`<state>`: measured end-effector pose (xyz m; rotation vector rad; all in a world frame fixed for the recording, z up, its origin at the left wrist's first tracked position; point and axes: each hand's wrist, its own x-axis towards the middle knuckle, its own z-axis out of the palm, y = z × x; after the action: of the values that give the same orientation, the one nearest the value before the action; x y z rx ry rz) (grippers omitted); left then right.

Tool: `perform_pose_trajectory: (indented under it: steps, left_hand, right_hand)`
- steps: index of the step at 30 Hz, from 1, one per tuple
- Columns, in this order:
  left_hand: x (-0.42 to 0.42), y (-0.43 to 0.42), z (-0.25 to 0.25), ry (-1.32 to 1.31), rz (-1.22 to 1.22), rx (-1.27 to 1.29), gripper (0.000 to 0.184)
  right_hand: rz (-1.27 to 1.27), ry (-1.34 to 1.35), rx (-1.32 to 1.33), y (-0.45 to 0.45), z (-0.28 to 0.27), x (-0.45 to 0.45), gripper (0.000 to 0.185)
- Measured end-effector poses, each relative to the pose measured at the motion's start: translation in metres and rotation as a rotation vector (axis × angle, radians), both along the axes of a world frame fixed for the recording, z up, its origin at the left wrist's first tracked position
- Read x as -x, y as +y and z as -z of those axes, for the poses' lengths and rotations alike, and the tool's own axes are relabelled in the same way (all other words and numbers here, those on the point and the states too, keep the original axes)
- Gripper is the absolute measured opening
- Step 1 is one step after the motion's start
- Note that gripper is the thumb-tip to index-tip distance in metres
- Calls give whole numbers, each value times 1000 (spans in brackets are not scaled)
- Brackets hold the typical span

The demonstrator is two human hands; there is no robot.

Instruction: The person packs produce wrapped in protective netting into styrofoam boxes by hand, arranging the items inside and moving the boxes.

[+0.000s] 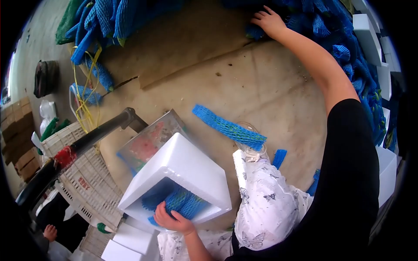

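Note:
A white foam box [198, 163] stands tilted before me, its opening facing my lap. Several long vegetables in blue foam net sleeves [183, 202] lie inside it. My left hand [173, 221] is at the box's opening, against the sleeved pieces, thumb and fingers apart. Far forward on the right, my right hand [271, 24] is stretched out with fingers spread, beside a heap of blue-sleeved vegetables [322, 26]. It holds nothing that I can see. Green tips poke out of some sleeves; the exact kind of vegetable cannot be made out.
A loose blue net sleeve [230, 128] lies on the brown sheet [209, 82]. More blue-sleeved pieces [109, 19] are piled at the far left. A black bar [87, 139] crosses over a white crate [87, 182]. Foam boxes [385, 169] line the right. Another person's hand [50, 233] shows lower left.

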<state>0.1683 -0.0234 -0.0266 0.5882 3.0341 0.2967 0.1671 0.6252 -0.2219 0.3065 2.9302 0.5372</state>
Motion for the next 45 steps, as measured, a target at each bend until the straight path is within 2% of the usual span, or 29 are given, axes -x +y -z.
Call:
perform_pose_trajectory:
  steps: [1, 3, 5, 7, 8, 10, 12, 13, 15, 16, 17, 19, 20, 26, 27, 29, 30, 32, 34, 35, 36, 37, 38, 39, 41, 43, 45]
  left_hand:
    - [1, -1, 0, 7, 11, -5, 35]
    - [1, 4, 1, 46, 14, 13, 35]
    - [3, 1, -4, 41, 20, 65, 35]
    - [-1, 5, -3, 24, -23, 27, 37]
    - [1, 2, -1, -1, -21, 0, 36]
    - [2, 2, 4, 34, -9, -8, 36]
    - [1, 1, -1, 9, -10, -14, 36]
    - [3, 1, -1, -5, -6, -19, 36]
    - [5, 1, 1, 5, -14, 4, 36]
    - [4, 2, 1, 6, -14, -1, 36]
    - [1, 1, 0, 2, -19, -8, 36]
    - [1, -1, 1, 7, -33, -9, 35]
    - [1, -1, 1, 14, -25, -15, 35]
    - [3, -4, 4, 20, -38, -58, 30]
    - [3, -5, 4, 13, -57, -65, 29]
    - [2, -7, 5, 20, -90, -116, 27]
    - [3, -8, 7, 38, -90, -139, 27]
    - [1, -12, 7, 59, -84, -195, 25]
    - [-2, -16, 11, 99, -90, -233, 25]
    - [-3, -17, 13, 115, -90, -260, 24]
    - [-4, -20, 14, 140, -66, -291, 25]
    - [-9, -24, 14, 157, -76, -304, 25]
    - [-13, -27, 16, 112, -77, -301, 26]
    - [-17, -31, 18, 66, -75, -297, 27]
    - [-25, -36, 9, 101, 0, -419, 25]
    - [-41, -48, -14, -41, 6, -656, 18]
    - [-58, -66, -40, -79, 6, -671, 15]
  right_hand:
    - [0, 10, -11, 2, 11, -8, 36]
    - [155, 42, -105, -1, 28, 5, 36]
    - [70, 4, -148, -14, 29, 12, 33]
    - [97, -352, 122, -38, -15, 24, 41]
    - [59, -368, 292, -58, -33, 27, 50]
    - [-89, -374, 506, -103, -40, 25, 44]
    - [-107, -435, 763, -152, -44, 25, 50]
    - [-132, -375, 792, -173, -28, 23, 58]
    - [234, -62, 977, -212, -16, 8, 67]
    - [356, 169, 979, -227, -6, -6, 86]
    - [349, 154, 993, -239, -5, -27, 86]
    - [299, 35, 541, -258, -18, -59, 104]
    - [264, -4, 564, -265, -19, -71, 117]
    - [375, -8, 534, -268, -11, -80, 112]
    - [523, -64, 683, -274, -28, -72, 110]
    - [701, 2, 1088, -279, -48, -67, 105]
    - [658, 7, 1074, -285, -67, -58, 105]
    - [194, 401, 1371, -312, -119, -43, 98]
    - [-129, 304, 1495, -348, -204, 2, 97]
    - [-416, 268, 1400, -366, -241, 25, 97]
    - [-581, 167, 1284, -390, -268, 46, 97]
    - [-705, 64, 1271, -418, -295, 61, 100]
    - [-769, -50, 1118, -444, -305, 71, 100]
    - [-809, -112, 950, -471, -301, 74, 104]
    - [-788, -263, 639, -504, -263, 74, 95]
    - [-783, 14, 611, -505, -169, 65, 88]
    - [-712, -219, 434, -500, -202, 70, 87]
